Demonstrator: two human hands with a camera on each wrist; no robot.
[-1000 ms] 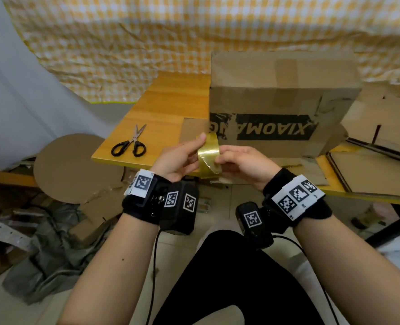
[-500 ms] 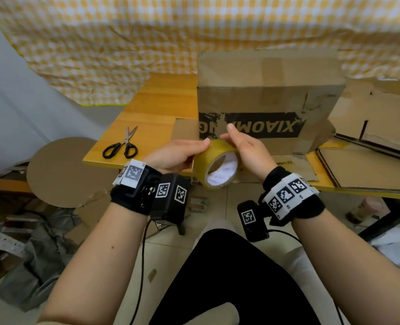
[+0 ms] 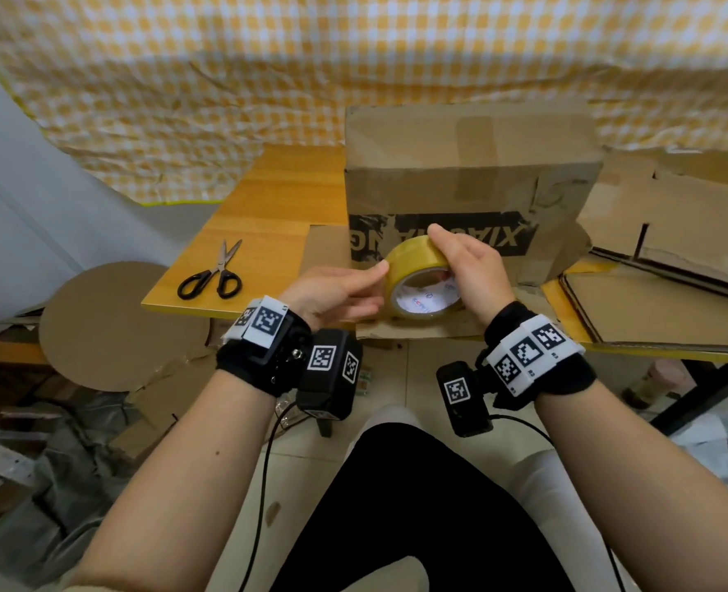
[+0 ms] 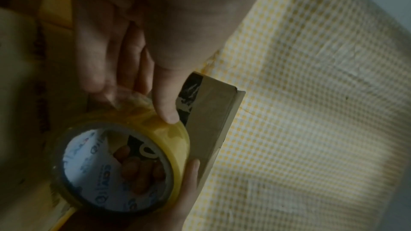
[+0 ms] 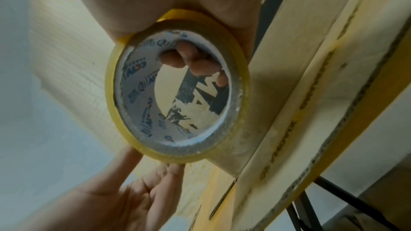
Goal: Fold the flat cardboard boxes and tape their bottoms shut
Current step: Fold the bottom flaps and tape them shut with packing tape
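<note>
A roll of yellowish packing tape [image 3: 413, 256] is in the air in front of the table edge, its white core facing me. My right hand [image 3: 439, 254] grips it, fingers [image 5: 189, 61] hooked through the core and thumb over the top. My left hand [image 3: 377, 277] has straight fingers, and its thumb [image 4: 166, 113] and fingertips touch the roll's [image 4: 175, 140] outer surface. Behind the roll a folded cardboard box [image 3: 469, 177] with a black printed band stands on the wooden table [image 3: 268, 224], old tape strips across its top.
Black-handled scissors [image 3: 210, 273] lie on the table's left part. Flat cardboard sheets [image 3: 652, 309] are stacked at the right, another lies under the box. A round cardboard disc [image 3: 110, 326] and scraps sit on the floor at left. A checked cloth [image 3: 268, 70] hangs behind.
The roll turned from edge-on to core facing me. My right hand shifted round it, fingers now through the core. My left fingers straightened against its left side.
</note>
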